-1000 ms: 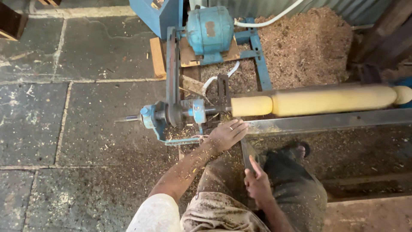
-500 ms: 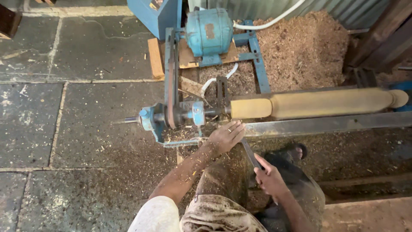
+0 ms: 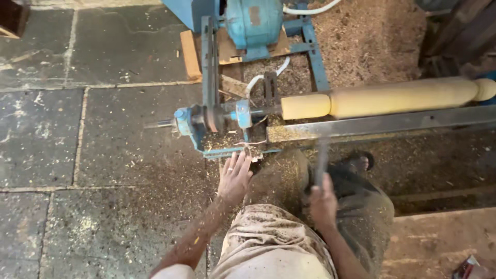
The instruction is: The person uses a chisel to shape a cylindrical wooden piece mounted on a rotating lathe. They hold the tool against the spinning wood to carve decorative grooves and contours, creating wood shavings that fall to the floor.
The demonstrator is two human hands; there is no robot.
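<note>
At a floor-level wood lathe on a stone-slab floor (image 3: 93,139) strewn with sawdust, a long pale turned spindle (image 3: 392,97) sits mounted between the blue headstock (image 3: 209,121) and the far end, above the steel tool rest bar (image 3: 382,124), with the blue motor (image 3: 253,23) behind. My right hand (image 3: 323,204) is clenched round the handle of a turning chisel (image 3: 321,163), blurred, its blade pointing up toward the rest. The tool looks stiff, fairly heavy and sharp-tipped, best gripped low on the handle. My left hand (image 3: 235,178) lies open, fingers spread, at the headstock's base frame.
</note>
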